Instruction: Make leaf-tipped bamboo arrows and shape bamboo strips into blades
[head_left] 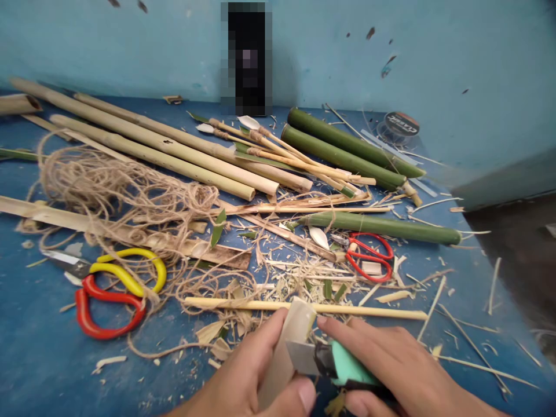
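Observation:
My left hand (256, 370) grips a pale strip of split bamboo (278, 362), its far end tilted up and away from me. Wrapped in my right hand (386, 353) is a knife with a teal and black handle (351, 365). The knife's blade (303, 357) meets the right side of the strip between my two hands. My right forefinger reaches close to the strip's upper end. Just beyond my hands a thin peeled stick (369, 311) lies crosswise among shavings (299, 284).
Yellow-and-red scissors (113, 295) lie at left beside tangled twine (121, 185); red-handled scissors (369, 258) lie at right. Dry bamboo poles (174, 147), green bamboo pieces (343, 150), tied sticks (295, 153) and a line spool (402, 124) sit further back. A blurred dark object (247, 63) stands against the wall.

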### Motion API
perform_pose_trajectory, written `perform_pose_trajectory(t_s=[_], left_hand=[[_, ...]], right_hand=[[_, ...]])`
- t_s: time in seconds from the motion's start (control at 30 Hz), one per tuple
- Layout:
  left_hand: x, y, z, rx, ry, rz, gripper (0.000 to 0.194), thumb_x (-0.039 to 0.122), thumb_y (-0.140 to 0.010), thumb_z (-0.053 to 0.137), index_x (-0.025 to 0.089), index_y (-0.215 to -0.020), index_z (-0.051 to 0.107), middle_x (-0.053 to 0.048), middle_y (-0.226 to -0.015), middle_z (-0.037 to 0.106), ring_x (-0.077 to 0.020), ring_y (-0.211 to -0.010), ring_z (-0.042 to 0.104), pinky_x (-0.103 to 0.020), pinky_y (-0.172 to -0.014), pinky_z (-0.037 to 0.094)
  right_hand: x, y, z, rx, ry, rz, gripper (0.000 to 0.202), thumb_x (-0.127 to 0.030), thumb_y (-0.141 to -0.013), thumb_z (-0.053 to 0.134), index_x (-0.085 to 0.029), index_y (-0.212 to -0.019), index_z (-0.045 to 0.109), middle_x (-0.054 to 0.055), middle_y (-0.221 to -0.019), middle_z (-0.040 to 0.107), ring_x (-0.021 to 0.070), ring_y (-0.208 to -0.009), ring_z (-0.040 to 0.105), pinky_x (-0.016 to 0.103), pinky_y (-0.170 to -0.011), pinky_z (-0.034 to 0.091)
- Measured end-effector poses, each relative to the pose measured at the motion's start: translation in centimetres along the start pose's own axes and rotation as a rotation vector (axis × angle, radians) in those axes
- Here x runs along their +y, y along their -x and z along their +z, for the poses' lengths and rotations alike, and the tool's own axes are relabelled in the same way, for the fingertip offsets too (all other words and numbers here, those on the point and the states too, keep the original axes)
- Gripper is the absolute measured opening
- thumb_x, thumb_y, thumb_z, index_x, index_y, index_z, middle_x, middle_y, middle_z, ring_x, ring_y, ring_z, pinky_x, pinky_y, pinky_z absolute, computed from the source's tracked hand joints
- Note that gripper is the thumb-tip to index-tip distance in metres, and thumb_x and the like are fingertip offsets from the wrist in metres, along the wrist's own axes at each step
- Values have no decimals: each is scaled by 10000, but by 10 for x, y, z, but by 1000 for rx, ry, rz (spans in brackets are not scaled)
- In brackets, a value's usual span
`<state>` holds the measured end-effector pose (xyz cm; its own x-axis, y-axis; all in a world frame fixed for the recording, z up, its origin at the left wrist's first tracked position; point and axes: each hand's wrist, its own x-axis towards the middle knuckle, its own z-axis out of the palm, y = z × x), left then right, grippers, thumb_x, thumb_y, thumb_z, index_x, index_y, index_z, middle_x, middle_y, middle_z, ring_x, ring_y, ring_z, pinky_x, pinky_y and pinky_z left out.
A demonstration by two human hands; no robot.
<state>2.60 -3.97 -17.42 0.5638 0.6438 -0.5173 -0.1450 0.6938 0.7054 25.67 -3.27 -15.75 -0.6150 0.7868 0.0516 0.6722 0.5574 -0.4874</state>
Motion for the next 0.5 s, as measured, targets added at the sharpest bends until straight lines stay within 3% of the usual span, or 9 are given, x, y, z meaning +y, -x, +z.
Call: perform_pose_trajectory(t_s=[0.07, 0.23, 0.5], left_hand=[[4, -2, 0, -33, 17, -13, 544, 585, -849, 695, 236, -1249, 576, -56, -999, 639, -199, -981, 601, -290, -852, 494], [17, -3, -4, 18, -166, -57, 428, 574, -851, 685, 201, -1053, 627, -39, -872, 615, -158, -784, 539, -265, -778, 504], [6, -4, -1, 147, -232, 51, 399, 563, -864, 659, 220, -1068, 637, -26, -812, 582, -151, -694, 466, -262, -734, 513]], right_hand=[[0, -2, 2, 10, 9, -18, 523, -483, -1076, 259, -153, -1284, 608, 97, -968, 788, 176, -760, 763, 236, -612, 587], [-2, -1, 7, 49, 77, -34, 536, -472, -1077, 264, -133, -1240, 647, 95, -887, 781, 177, -701, 751, 242, -596, 578], [-7, -2, 12, 146, 210, -51, 503, -437, -1072, 321, -121, -1188, 694, 103, -840, 777, 196, -668, 737, 274, -592, 571]])
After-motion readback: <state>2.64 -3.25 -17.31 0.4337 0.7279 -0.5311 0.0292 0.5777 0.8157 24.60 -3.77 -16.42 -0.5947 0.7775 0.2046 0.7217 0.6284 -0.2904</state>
